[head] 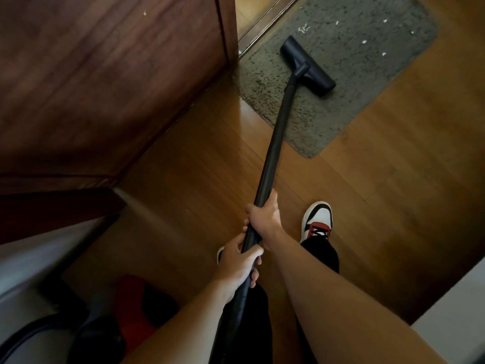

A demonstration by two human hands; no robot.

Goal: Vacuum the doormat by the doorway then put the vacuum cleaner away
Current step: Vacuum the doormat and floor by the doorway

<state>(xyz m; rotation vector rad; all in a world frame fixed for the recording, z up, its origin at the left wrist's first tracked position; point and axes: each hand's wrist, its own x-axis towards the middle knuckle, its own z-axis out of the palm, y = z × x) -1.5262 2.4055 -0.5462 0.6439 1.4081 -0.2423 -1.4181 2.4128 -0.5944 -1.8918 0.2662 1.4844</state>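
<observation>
Both fists closed round wand (275, 143), left hand (240, 262) below right hand (263, 215), w/ head (307, 65) on mat (354, 101) near its door-side edge; white bits (364, 42) toward far corner, so vacuuming prob. partway, stowing not yet done.

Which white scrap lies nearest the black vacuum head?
The forked white scrap just beyond the door-side end of the black vacuum head; the others lie farther right.

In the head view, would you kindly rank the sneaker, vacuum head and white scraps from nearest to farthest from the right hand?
From the right hand:
1. Sneaker, just to its right.
2. Vacuum head, ahead on the doormat.
3. White scraps, beyond the head.
</observation>
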